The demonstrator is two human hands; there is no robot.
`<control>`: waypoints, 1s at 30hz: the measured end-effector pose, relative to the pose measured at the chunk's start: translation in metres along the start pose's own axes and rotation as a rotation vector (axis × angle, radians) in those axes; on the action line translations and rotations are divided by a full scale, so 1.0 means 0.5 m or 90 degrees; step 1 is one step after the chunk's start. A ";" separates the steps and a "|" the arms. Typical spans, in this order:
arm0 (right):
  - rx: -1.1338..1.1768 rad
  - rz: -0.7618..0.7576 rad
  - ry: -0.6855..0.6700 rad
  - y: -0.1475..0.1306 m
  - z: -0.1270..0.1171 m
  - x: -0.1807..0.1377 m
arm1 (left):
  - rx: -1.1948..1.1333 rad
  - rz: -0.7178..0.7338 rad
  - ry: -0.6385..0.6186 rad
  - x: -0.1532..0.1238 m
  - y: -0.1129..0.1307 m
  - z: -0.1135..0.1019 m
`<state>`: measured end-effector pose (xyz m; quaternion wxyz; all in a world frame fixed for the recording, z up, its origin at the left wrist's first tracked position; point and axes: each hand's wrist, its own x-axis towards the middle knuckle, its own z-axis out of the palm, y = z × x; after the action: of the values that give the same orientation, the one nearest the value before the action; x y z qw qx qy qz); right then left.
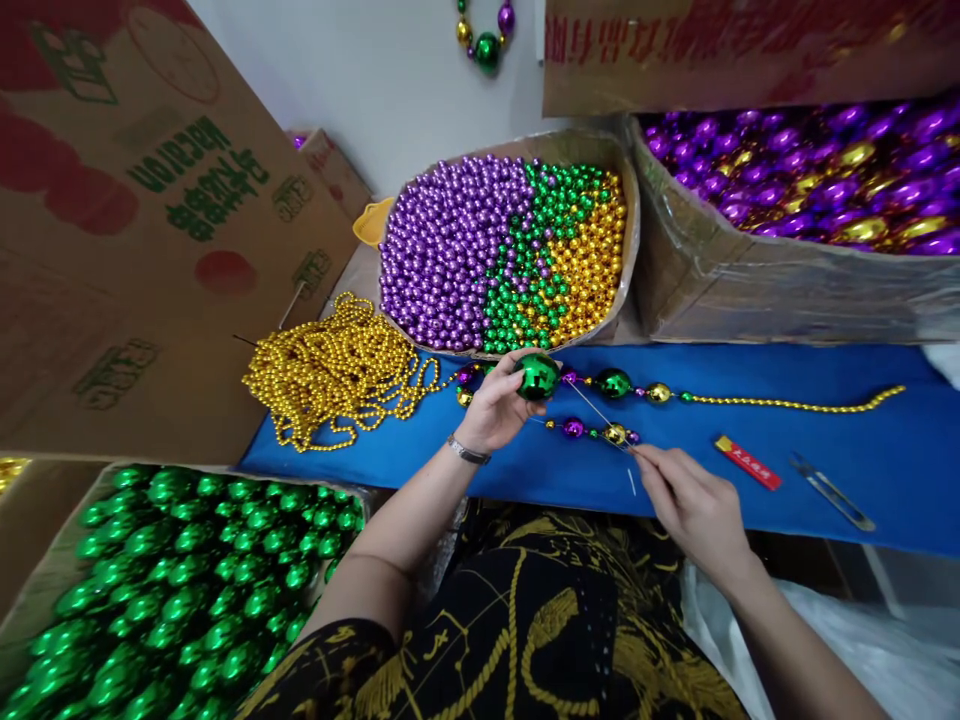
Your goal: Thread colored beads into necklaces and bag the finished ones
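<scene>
My left hand [495, 405] is closed round a large shiny green bead [537, 377], held just above the blue table cover. Between the finger and thumb of my right hand [694, 500] is a thin pale string [598, 407], stretched taut up toward that bead. Beyond it lies a strand with another green bead [613, 382], a gold bead [658, 393] and a thin gold bead chain [795, 404]. A lower row, with a purple bead [573, 427], passes close to my right fingertips. My left fingers hide part of the strand.
Behind my hands stands a box of small purple, green and gold beads [450, 250]. Gold bead chains [330, 370] are heaped at left, above a box of green beads [180, 590]. A red packet [748, 462] and slim metal tool [832, 490] lie right.
</scene>
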<state>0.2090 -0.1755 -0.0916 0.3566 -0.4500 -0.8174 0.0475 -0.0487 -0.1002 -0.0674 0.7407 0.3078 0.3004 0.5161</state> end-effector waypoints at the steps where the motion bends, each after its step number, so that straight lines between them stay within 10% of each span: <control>1: -0.005 -0.006 -0.004 0.001 -0.001 0.001 | 0.003 -0.003 0.001 0.001 0.000 0.000; 30: -0.123 -0.063 0.004 0.021 0.016 0.012 | 0.326 0.058 -0.059 0.002 -0.026 0.033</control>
<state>0.2095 -0.1626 -0.0986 0.3159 -0.4414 -0.8383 -0.0510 -0.0284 -0.1052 -0.0670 0.6277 0.5218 0.3728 0.4413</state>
